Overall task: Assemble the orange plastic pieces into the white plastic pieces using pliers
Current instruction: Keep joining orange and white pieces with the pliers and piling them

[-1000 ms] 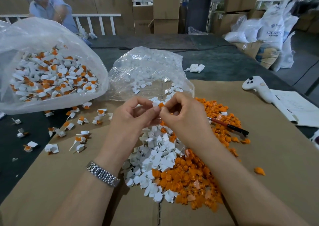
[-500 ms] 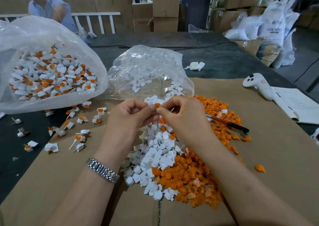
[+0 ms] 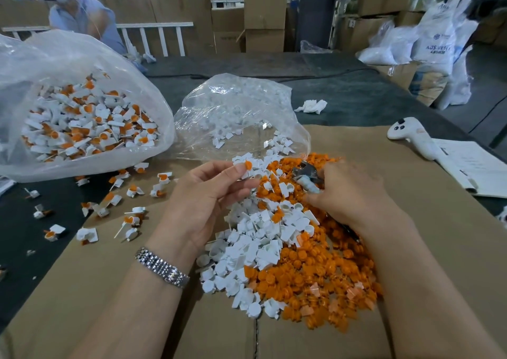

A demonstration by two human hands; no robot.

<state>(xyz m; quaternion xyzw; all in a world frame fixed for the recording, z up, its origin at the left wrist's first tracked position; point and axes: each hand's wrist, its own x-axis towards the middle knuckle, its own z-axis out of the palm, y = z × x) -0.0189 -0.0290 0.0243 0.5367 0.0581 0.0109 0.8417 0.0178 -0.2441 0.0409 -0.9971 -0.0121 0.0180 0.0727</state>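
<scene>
Hands apart above the mixed pile (image 3: 277, 246).
The left hand (image 3: 208, 196) pinches a white piece with orange insert (image 3: 246, 166) (insert visible); the right hand (image 3: 348, 194) grips pliers (image 3: 304, 173).

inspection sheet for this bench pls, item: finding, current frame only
Surface: brown cardboard sheet over a dark table.
Job's things: white pieces pile and orange pieces pile mixed on the cardboard; big bag of assembled parts; clear bag of white pieces; pliers.
Clutter: loose assembled parts, crumpled tissue, white controller, papers.
Grippers: left hand pinches a white piece with orange insert; right hand grips the pliers.
Cables: dark cable across the far table.
Surroundings: cardboard boxes, white sacks, another person.
</scene>
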